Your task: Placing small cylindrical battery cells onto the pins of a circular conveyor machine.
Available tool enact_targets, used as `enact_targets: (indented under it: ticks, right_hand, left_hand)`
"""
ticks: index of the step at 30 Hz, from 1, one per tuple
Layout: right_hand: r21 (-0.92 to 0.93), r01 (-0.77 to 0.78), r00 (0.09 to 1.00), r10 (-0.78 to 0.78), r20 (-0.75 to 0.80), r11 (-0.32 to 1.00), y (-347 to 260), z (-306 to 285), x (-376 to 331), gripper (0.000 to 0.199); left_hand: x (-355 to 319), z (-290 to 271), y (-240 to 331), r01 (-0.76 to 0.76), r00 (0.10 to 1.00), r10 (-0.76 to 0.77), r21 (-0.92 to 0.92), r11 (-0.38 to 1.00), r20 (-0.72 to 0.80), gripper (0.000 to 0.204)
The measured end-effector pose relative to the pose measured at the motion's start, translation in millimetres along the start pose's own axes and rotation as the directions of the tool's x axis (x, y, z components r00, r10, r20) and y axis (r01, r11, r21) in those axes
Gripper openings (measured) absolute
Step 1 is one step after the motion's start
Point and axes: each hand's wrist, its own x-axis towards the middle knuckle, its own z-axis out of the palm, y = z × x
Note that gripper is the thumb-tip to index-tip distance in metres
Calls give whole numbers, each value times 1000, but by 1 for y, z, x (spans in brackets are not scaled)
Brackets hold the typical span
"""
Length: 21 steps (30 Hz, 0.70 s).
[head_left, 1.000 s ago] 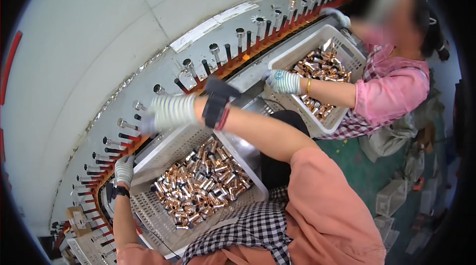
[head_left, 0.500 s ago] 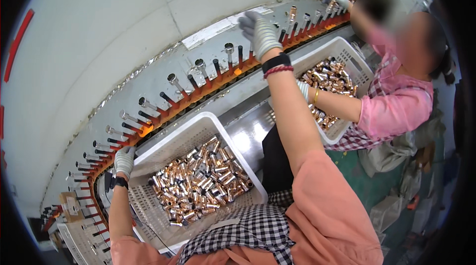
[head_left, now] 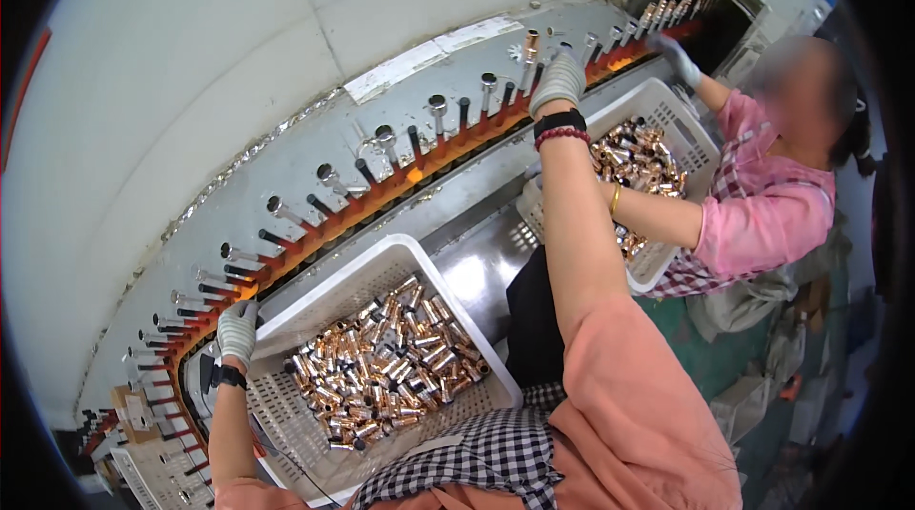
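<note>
My left hand (head_left: 236, 331), in a striped white glove with grey fingertips, is at the far left corner of a white plastic basket (head_left: 438, 262), close against the peg line. Its fingers look curled; what they hold, if anything, is hidden. Short shiny metal-looking tubes (head_left: 381, 357) in copper and silver tones fill much of the basket. My right hand (head_left: 560, 81), gloved alike, reaches far out to the peg line (head_left: 315, 234). Those fingers are bent inward around something I cannot make out. Just left of it a copper-toned tube (head_left: 531, 48) stands upright on a peg.
The line of red and black pegs curves along the grey wall ledge, many carrying silver tubes (head_left: 437, 108). At the right a co-worker in a pink top (head_left: 782, 186) sits by a second basket (head_left: 701, 133) of tubes. A cardboard box (head_left: 133, 415) stands at lower left.
My right hand has moved right and slightly down to the pegs, its fingers now bent instead of stretched. The copper-toned tube stands further left. The co-worker's far hand has shifted down and right.
</note>
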Motion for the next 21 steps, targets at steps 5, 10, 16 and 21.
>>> enact_targets:
  ticks: [5,10,16,21]
  right_hand:
    - [-740,285,952,-270,145,610,-11,-4,30,37]
    - [-181,-31,956,82,282,983,-23,46,-30,51]
    - [-425,382,852,-135,505,821,-31,64,-114,46]
    - [-578,688,617,67,784,438,-47,62,-133,42]
  left_hand:
    - [6,8,22,-29,999,32,-72,997,40,29]
    - [3,4,14,-29,999,31,-62,998,20,31]
    - [-7,-8,14,-25,1000,26,61,998,-17,32]
    - [1,2,37,-80,996,83,84,993,-34,30]
